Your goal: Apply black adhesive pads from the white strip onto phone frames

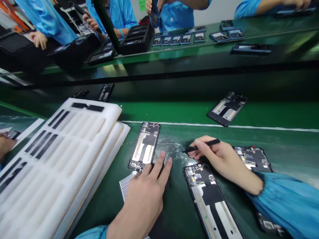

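Observation:
My left hand [147, 186] lies palm down with its fingers stretched out, at the lower end of an opened phone [146, 142] with bare boards. Its fingertips rest at the edge of a clear sheet with small dark dots [168, 147]. Partly under this hand is a white dotted sheet [126, 184]. My right hand [219, 156] is closed on black tweezers [209, 142], whose tip points left, close to the dotted sheet. Below that hand lies a second opened phone [211, 199]. Another opened phone [251, 157] is partly hidden by my right forearm.
White foam trays [99, 132] with black strips are stacked at the left. One opened phone [228, 108] sits on the green belt [169, 111] beyond the white line. Across it, co-workers in blue sleeves [174, 16] handle items beside several phones [175, 39] and a black box [137, 41].

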